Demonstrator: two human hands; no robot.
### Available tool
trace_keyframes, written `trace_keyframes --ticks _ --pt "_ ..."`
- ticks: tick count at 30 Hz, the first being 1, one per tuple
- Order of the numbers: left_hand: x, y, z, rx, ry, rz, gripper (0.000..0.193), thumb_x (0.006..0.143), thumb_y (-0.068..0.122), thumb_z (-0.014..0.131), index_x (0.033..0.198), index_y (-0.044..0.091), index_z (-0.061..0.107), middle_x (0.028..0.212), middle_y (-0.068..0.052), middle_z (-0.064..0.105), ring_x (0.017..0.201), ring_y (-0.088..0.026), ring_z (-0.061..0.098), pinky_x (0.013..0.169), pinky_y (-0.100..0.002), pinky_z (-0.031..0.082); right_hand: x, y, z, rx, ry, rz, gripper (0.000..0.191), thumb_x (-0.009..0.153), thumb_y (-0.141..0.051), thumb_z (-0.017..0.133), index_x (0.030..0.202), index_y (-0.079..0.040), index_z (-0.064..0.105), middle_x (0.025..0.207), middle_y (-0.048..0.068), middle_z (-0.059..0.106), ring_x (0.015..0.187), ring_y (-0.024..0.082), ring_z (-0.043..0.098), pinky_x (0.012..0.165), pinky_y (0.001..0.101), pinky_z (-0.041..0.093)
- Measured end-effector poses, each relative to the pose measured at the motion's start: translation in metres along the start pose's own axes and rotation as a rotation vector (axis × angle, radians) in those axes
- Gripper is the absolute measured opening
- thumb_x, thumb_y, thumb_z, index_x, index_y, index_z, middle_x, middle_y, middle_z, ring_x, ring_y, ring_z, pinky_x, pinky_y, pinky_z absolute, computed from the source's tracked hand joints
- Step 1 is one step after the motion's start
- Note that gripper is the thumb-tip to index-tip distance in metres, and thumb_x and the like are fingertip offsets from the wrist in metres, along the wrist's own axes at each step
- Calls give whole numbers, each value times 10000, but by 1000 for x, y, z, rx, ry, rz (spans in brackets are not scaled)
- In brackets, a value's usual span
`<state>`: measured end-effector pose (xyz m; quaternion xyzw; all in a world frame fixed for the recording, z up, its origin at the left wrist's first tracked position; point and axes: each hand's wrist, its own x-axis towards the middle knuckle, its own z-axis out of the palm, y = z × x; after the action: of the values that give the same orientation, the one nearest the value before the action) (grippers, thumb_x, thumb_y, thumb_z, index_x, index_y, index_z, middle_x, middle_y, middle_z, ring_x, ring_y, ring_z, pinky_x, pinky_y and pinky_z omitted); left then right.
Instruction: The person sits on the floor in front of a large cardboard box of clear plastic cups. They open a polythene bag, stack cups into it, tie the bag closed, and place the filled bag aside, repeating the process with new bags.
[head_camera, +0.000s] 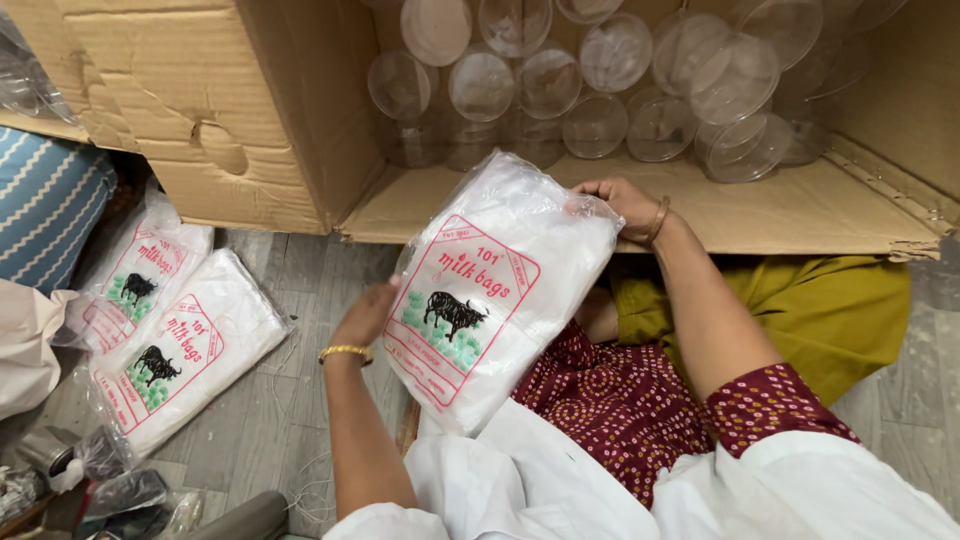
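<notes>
Both arms reach forward from the bottom of the view, bent at the elbows, over the lap of the seated person. The left hand (368, 312) comes up from below with a gold bangle (345, 352) on the wrist; its fingers lie against the left edge of a white packet of plastic bags (500, 285), and the grip is closed on that edge. The right hand (622, 203) is raised higher, wrist bent, and its grip pinches the upper right corner of the same packet. The packet is held between the two hands, tilted, above the lap and just in front of an open cardboard box (700, 210).

This box lies on its side (its flap rests on the floor), and inside it many clear round plastic containers (600, 90) are stacked in rows. A second cardboard box (200, 100) stands to the left of it. On the grey floor (300, 330) at the left, two more packets of bags (175, 345) lie one partly over the other.
</notes>
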<state>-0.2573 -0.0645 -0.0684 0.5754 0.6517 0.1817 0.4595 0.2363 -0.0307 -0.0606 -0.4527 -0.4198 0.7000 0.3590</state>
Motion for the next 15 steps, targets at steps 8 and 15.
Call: trace_keyframes --ticks 8,15 --pt "-24 63 18 126 -175 99 482 943 502 615 1098 49 671 925 -177 717 841 -265 631 776 -381 522 6 7 -24 -117 116 25 432 961 -256 738 1305 -3 677 1054 2 729 863 67 647 767 250 552" --pt "-27 157 -13 408 -192 274 403 925 393 655 1205 102 662 1095 -155 745 998 -291 710 858 -402 536 -39 -12 -36 -11 -15 -38 595 919 -266 733 1440 -47 546 1289 18 662 1088 75 649 936 265 552"
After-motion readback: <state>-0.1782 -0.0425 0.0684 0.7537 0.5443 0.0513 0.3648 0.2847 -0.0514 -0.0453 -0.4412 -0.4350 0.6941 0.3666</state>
